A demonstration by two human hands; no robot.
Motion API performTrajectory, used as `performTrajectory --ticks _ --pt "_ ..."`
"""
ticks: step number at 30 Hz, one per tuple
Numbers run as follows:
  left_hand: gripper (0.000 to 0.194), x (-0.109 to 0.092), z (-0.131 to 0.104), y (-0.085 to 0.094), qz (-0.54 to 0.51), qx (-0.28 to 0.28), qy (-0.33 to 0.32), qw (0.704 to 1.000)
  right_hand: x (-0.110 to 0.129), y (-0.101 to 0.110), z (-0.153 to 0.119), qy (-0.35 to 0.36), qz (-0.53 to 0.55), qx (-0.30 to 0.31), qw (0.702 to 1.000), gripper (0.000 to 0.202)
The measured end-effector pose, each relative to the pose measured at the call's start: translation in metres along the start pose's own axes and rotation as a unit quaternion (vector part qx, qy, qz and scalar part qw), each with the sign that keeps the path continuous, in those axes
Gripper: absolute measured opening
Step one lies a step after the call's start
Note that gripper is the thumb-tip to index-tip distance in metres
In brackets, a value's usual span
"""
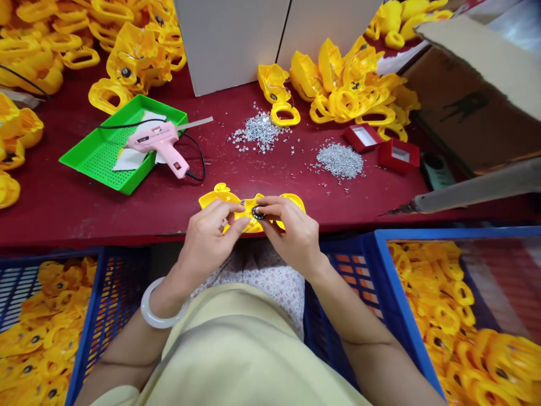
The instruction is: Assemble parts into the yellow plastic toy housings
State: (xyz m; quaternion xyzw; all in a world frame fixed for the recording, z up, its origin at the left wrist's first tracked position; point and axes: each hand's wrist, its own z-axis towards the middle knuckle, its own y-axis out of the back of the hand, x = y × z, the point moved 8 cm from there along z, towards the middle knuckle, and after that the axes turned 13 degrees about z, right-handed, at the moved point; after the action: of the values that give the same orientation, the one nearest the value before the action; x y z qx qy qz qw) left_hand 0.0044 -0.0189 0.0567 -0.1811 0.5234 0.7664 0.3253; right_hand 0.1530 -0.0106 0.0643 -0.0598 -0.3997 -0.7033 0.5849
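Pinching black round part (257, 212) in right hand (293, 230), over yellow shell (249, 208) laid lengthwise along table's near edge (139, 231); curling left hand (208, 235) alongside, cannot tell if gripping.

Both hands (252, 225) at yellow shell (211, 197)

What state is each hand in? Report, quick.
Left hand: fingers curled at the yellow plastic; whether it grips anything can't be told.
Right hand: closed on a round black part.
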Motion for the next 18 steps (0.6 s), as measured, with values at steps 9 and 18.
performTrajectory --ticks 9,18 --pt "0.017 0.007 -0.003 -0.005 -0.026 -0.01 0.048 0.998 0.013 -0.007 0.003 -0.042 0.067 0.035 0.996 0.03" --pt "0.017 0.016 -0.006 -0.007 -0.103 -0.011 0.099 0.99 -0.003 -0.005 0.008 -0.08 0.099 0.038 0.991 0.022"
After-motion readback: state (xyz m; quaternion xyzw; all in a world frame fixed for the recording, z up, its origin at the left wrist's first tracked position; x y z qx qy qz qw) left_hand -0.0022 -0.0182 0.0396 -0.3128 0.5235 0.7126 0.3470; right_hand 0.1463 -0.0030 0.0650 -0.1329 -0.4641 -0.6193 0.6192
